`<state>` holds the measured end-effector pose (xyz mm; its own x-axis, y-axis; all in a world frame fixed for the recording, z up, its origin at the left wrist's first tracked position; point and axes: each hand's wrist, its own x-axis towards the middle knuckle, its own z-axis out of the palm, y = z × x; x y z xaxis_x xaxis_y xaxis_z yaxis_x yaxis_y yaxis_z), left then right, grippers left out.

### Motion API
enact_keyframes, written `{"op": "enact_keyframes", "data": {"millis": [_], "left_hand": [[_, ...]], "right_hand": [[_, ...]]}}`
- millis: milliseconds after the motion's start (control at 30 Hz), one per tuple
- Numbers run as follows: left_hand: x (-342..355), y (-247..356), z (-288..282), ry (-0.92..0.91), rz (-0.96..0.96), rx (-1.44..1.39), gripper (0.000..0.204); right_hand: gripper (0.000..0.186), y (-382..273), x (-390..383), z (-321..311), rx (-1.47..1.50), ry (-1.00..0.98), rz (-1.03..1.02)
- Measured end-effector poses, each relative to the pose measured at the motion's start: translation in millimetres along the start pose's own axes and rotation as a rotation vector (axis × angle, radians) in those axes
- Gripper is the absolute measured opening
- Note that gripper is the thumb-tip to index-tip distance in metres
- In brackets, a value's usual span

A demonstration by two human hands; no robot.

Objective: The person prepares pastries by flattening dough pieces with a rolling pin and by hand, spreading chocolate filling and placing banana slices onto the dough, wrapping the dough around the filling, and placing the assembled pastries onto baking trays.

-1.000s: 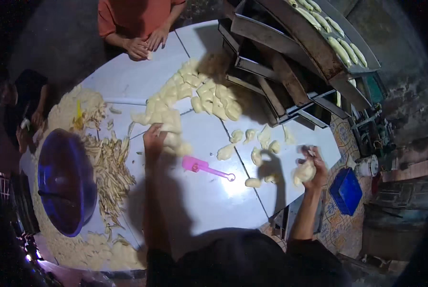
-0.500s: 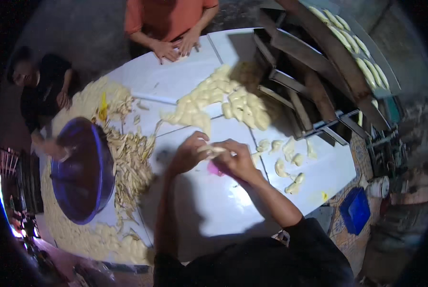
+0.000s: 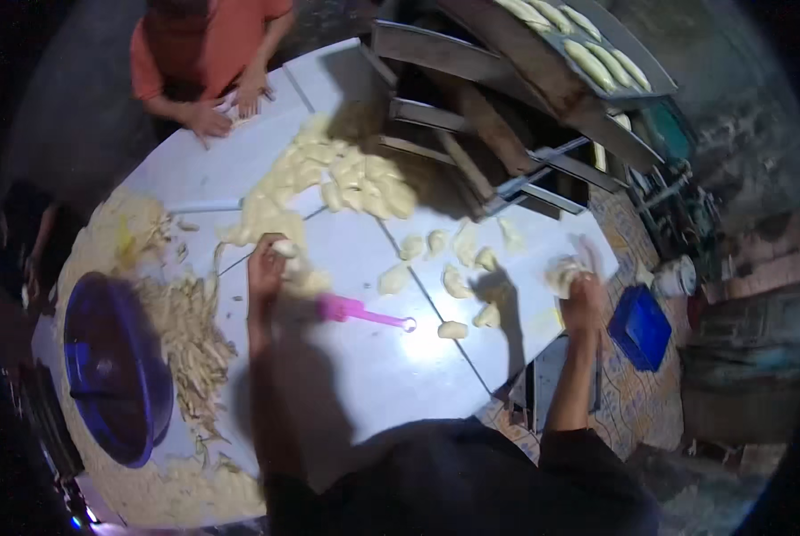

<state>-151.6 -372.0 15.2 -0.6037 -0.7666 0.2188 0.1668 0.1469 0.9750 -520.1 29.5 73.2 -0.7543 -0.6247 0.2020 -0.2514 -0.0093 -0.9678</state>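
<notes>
My left hand (image 3: 266,272) is curled round a pale piece of dough (image 3: 283,249) at the lower edge of a spread pile of dough pieces (image 3: 364,183). My right hand (image 3: 583,290), smeared by motion at the table's right edge, holds a pale lump (image 3: 562,276). Several separate dough pieces (image 3: 456,282) lie between the hands. A pink scraper-like tool (image 3: 364,313) with a long handle lies below them on the white tiled table (image 3: 301,420).
A large purple basin (image 3: 114,366) and a heap of thin pale strips (image 3: 190,348) are at left. Stacked metal trays (image 3: 498,107) stand back right, long pieces on top. A co-worker in red (image 3: 194,62) works opposite; another person (image 3: 29,232) is at left. A blue crate (image 3: 641,326) is right.
Half a second ago my hands met over the pink tool on a pale piece; now they are apart, left and right, each holding something pale. The view has shifted.
</notes>
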Motion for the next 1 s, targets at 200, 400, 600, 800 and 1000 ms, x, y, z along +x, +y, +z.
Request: {"op": "enact_keyframes", "data": {"millis": [200,400,600,800,1000], "left_hand": [[-3.3,20.5,2.6,0.018,-0.050,0.067,0.018],[-1.5,19.2,13.9,-0.123,0.159,0.406,0.053],[-27.9,26.3,14.4,-0.032,0.069,0.249,0.109],[-20.8,29.4,17.7,-0.179,-0.193,0.613,0.026],[-23.2,-23.0,-3.7,0.219,-0.080,-0.228,0.027]], "right_hand": [[0.061,17.8,-29.5,97.0,-0.562,0.031,-0.019],[0.061,-62.9,9.0,256.2,-0.189,-0.522,-0.220],[0.044,-69.1,12.8,352.0,-0.056,-0.814,-0.061],[0.019,-72.7,33.2,308.2,-0.066,-0.448,-0.178],[0.021,-126.3,16.1,213.8,0.252,0.145,-0.294]]}}
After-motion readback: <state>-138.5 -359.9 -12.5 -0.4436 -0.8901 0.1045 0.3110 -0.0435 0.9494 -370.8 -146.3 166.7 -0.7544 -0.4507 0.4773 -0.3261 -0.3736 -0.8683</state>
